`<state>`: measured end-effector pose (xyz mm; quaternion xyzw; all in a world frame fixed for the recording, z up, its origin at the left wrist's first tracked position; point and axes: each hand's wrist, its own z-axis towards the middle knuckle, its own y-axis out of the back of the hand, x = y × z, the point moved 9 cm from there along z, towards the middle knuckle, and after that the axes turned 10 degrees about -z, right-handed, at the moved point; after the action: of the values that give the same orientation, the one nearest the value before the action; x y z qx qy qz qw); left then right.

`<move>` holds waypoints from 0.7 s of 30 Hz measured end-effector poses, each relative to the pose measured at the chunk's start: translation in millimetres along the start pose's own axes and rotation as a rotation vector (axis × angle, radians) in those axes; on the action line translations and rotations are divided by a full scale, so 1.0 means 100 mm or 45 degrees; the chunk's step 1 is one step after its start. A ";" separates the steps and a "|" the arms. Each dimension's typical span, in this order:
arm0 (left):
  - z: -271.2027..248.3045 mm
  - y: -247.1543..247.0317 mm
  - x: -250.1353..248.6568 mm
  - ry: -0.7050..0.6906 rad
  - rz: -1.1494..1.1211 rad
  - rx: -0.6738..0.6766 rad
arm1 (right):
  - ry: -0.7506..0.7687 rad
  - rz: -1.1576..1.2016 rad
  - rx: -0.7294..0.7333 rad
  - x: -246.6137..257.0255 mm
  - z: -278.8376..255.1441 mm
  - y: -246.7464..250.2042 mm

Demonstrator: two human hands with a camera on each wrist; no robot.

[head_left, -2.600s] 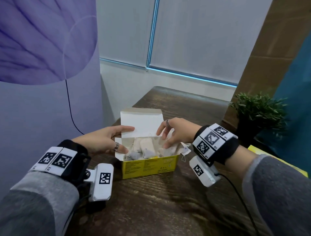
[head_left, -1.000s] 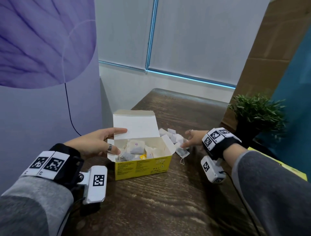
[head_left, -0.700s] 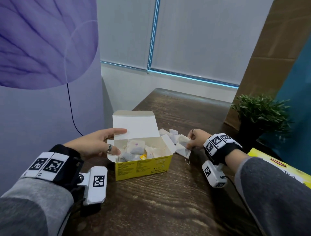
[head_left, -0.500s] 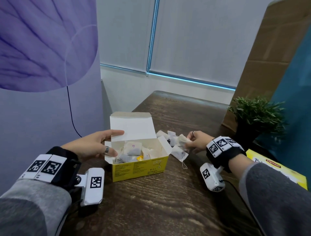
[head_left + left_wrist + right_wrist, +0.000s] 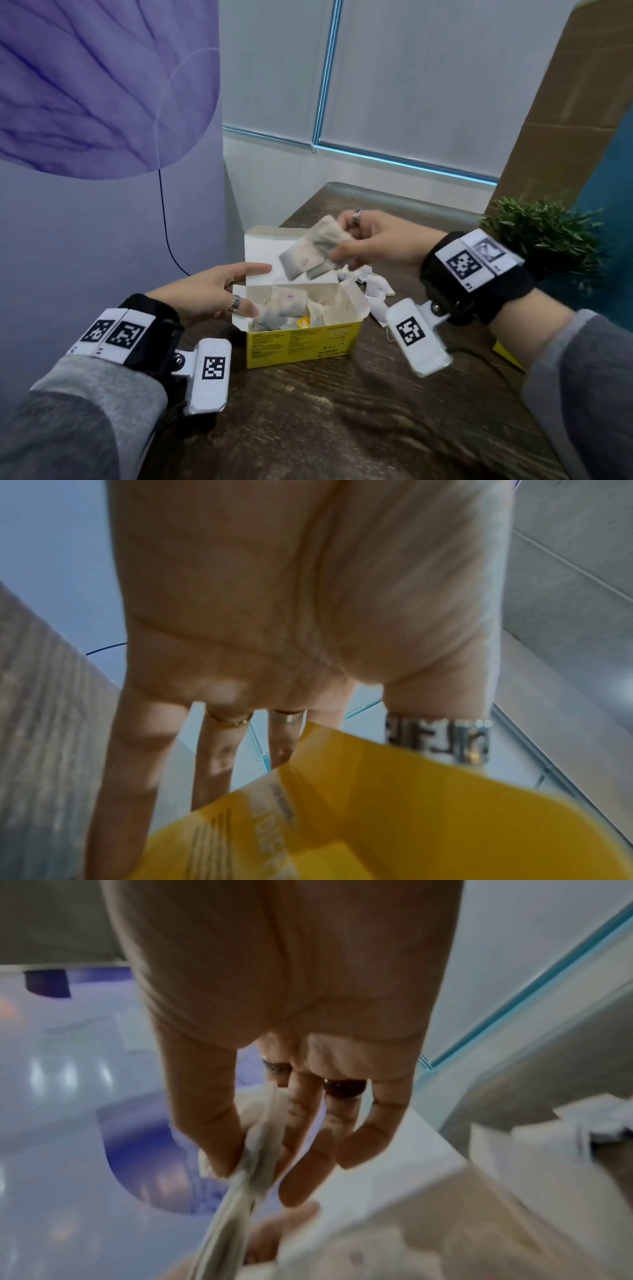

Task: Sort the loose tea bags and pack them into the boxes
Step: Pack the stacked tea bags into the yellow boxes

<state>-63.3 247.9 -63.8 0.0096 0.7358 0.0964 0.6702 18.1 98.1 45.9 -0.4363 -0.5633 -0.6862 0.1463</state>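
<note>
An open yellow tea box (image 5: pixel 302 346) stands on the dark wooden table (image 5: pixel 342 428), its white lid (image 5: pixel 261 251) tipped back, with several tea bags (image 5: pixel 286 301) inside. My left hand (image 5: pixel 219 291) steadies the box's left end: straight fingers lie against the lid and the thumb rests on the rim. In the left wrist view the fingers (image 5: pixel 212 753) run straight behind the yellow box (image 5: pixel 377 818). My right hand (image 5: pixel 346 245) pinches a couple of tea bags (image 5: pixel 308 255) in the air above the box. The right wrist view shows these tea bags (image 5: pixel 246 1172) between thumb and fingers. Loose tea bags (image 5: pixel 375 286) lie right of the box.
A small green plant (image 5: pixel 544 233) stands at the table's right side. Another yellow box (image 5: pixel 507 354) peeks out under my right forearm. A purple wall with a thin dark cable (image 5: pixel 168 233) runs close along the table's left edge.
My right hand picked tea bags out of the loose pile and lifted them up and to the left, over the open box. The left hand has stayed on the box.
</note>
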 end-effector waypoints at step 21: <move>-0.02 -0.01 -0.02 0.038 0.056 -0.021 | -0.294 -0.821 -0.309 -0.59 0.10 0.38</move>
<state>-64.7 246.9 -62.1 0.0186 0.7444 0.1174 0.6571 83.4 77.9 25.2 -0.3251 -0.5994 -0.7049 -0.1951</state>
